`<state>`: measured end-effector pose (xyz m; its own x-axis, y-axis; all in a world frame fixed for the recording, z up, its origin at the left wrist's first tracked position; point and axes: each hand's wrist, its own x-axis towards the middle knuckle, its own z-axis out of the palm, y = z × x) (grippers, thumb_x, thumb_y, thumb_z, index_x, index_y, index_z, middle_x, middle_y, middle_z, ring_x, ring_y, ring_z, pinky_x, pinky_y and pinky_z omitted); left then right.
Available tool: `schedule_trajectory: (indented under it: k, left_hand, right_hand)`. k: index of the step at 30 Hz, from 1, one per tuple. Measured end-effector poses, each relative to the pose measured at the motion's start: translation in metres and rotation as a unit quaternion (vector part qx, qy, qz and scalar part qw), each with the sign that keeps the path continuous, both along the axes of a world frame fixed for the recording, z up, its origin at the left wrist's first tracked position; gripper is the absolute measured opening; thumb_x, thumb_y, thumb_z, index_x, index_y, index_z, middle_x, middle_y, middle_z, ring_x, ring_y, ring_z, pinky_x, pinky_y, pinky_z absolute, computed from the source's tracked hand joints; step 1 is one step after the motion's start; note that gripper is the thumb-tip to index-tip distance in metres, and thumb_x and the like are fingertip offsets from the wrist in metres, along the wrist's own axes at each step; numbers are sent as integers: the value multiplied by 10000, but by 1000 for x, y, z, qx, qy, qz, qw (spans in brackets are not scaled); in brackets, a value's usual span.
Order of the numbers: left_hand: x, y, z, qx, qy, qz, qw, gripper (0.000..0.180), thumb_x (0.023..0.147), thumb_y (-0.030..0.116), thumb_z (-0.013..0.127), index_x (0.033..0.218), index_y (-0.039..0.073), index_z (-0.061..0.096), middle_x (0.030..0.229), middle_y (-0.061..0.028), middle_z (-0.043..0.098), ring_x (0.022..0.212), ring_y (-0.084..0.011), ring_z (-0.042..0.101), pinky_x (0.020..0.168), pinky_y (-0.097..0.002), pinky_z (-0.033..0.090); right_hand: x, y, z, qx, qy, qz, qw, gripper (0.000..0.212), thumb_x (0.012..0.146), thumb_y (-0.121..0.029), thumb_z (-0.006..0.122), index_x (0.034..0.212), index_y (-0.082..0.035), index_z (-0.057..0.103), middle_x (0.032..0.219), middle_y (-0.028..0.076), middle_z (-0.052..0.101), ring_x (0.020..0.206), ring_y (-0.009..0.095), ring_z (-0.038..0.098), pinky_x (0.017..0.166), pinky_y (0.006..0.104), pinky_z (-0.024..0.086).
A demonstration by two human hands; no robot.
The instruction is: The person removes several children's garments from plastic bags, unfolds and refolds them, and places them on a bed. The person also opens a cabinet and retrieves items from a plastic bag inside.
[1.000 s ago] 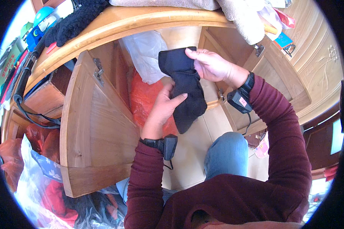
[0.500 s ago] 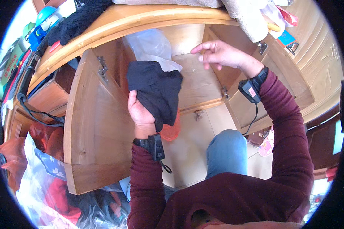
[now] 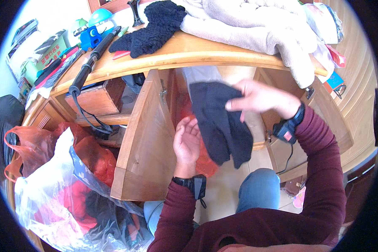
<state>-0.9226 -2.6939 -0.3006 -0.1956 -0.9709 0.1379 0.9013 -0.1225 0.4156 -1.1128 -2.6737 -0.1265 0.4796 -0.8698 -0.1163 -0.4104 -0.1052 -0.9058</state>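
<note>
A black cloth garment (image 3: 217,122), with two leg-like ends hanging down, dangles in front of the open cabinet. My right hand (image 3: 260,100) pinches it near its upper right edge, thumb on the near side. Just left of the cloth is my left hand (image 3: 186,140), palm up with fingers loosely curled and apart, holding nothing. Whether its fingertips touch the cloth I cannot tell. Behind the garment, a whitish plastic bag (image 3: 201,74) shows in the cabinet, and a red plastic bag (image 3: 206,161) shows below; both are partly hidden.
Cabinet doors stand open at left (image 3: 145,143) and right (image 3: 319,138). A clear plastic bag (image 3: 50,197) with red contents lies at lower left. On the wooden top (image 3: 155,63) are a black fluffy cloth (image 3: 159,29), a pale plush blanket (image 3: 239,25) and a black rod (image 3: 92,59).
The garment has passed from my left hand to my right and now hangs unfolded. My right hand came toward it; my left let go. The view has shifted, showing more of the top.
</note>
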Motion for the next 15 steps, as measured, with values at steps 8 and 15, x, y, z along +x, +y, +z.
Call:
schedule_trajectory:
  k: [8,15]
  left_hand:
    - [-10,16,-51,103,-100,-99,985,172,824,226,532,915,82,552,828,-83,612,770,-227,595,716,-351,476]
    - [-9,7,-105,178,-213,-100,955,179,820,217,542,951,96,555,881,-54,604,794,-201,577,712,-323,461]
  right_hand:
    - [39,-78,145,-80,-354,-14,932,306,820,-184,565,1042,16,501,999,176,579,855,248,589,759,344,494]
    - [18,-86,56,-84,-124,106,983,436,853,-272,553,1109,71,469,990,169,569,909,225,566,806,325,467]
